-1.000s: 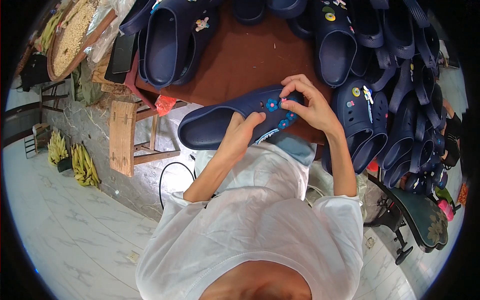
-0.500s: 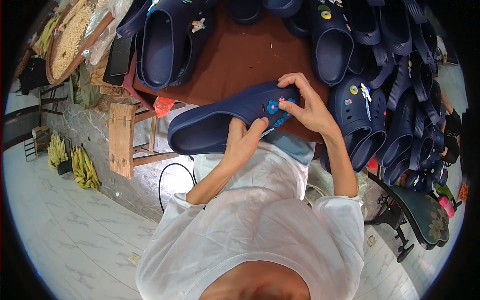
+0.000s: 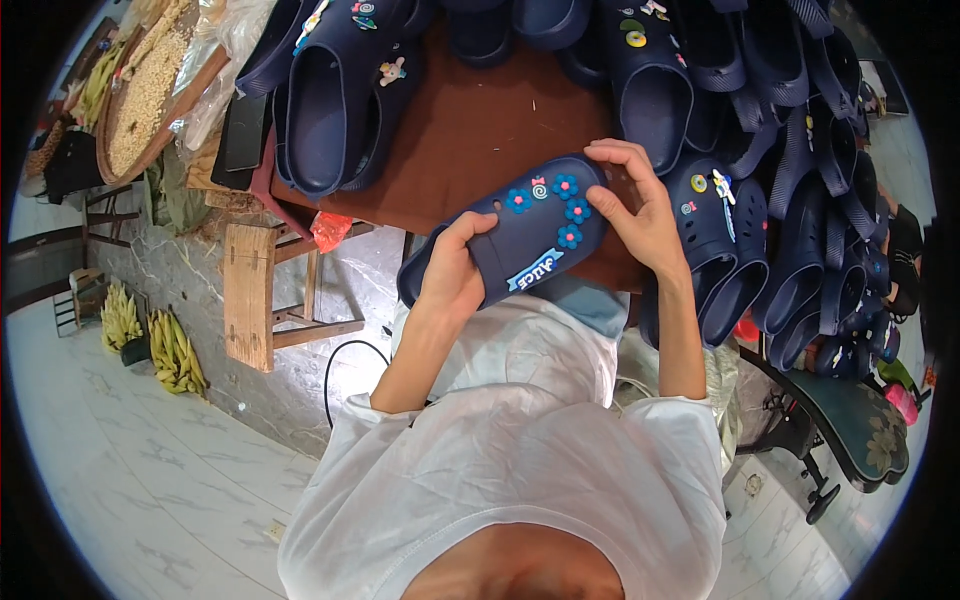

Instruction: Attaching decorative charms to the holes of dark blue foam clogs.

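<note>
A navy foam clog (image 3: pixel 535 220) is held in front of my body, its top turned up to show blue flower charms (image 3: pixel 575 211), a small pink-and-white swirl charm (image 3: pixel 540 188) and a light-blue name-banner charm (image 3: pixel 536 269). My left hand (image 3: pixel 452 265) grips the clog near its opening, thumb on the upper and fingers hidden beneath. At the toe end, my right hand (image 3: pixel 640 210) curls round the edge, thumb on the upper near the flowers and fingertips along the far rim.
A brown tabletop (image 3: pixel 460 140) lies beyond my hands. Pairs of navy clogs stand on it at left (image 3: pixel 325 120), and a large heap of clogs (image 3: pixel 790 200) fills the right. A wooden stool (image 3: pixel 250 295), a red plastic bag (image 3: pixel 330 232) and a dark chair (image 3: pixel 840 420) are close by.
The clog has rolled over, so its decorated upper now faces up and its opening is mostly hidden. My left hand moved from inside the opening to wrap round its side.
</note>
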`<state>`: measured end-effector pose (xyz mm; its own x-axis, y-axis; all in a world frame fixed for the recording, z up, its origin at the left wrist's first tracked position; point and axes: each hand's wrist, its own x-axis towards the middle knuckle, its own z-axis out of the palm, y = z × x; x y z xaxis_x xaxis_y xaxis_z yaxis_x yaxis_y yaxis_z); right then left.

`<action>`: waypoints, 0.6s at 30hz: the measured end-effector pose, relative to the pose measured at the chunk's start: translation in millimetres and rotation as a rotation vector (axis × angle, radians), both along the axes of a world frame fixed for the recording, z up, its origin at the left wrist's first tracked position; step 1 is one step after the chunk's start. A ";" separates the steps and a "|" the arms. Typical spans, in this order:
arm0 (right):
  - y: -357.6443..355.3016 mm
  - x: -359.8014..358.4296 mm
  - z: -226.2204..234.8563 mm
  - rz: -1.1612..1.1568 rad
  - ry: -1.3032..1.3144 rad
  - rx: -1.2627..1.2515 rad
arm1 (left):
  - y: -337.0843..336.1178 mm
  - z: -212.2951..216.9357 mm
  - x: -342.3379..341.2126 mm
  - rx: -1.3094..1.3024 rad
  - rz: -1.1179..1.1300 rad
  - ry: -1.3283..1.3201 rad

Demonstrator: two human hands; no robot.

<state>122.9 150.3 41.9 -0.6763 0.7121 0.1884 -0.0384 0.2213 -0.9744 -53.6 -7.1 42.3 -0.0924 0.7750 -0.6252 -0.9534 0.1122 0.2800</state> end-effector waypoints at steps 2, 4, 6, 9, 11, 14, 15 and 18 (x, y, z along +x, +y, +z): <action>-4.6 0.6 13.7 0.030 -0.195 0.197 | 2.0 4.2 4.4 -0.007 0.011 0.057; -9.6 -7.8 17.2 0.033 -0.214 0.232 | 3.1 4.6 7.0 -0.016 0.021 0.115; -8.8 -15.4 15.6 0.076 -0.351 0.416 | 3.6 5.0 8.2 0.014 0.004 0.119; -4.7 -20.2 7.6 0.109 -0.403 0.426 | 4.5 8.9 11.1 0.022 0.000 0.090; -5.3 -20.9 3.9 0.113 -0.422 0.425 | 5.8 7.1 11.7 0.020 -0.005 0.101; -7.3 -22.3 2.0 0.081 -0.419 0.397 | 8.2 -3.3 9.9 0.028 -0.003 0.078; -9.1 -22.4 2.9 -0.008 -0.357 0.384 | 9.6 -6.3 8.4 0.036 0.000 0.045; -14.5 -15.4 7.9 -0.234 -0.258 0.407 | 17.0 -4.4 10.8 0.070 0.072 0.014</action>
<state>107.5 135.9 49.8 -0.5693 0.7532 0.3295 0.2868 0.5576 -0.7790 -42.8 9.9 37.9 -0.1581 0.8077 -0.5680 -0.9542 0.0230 0.2983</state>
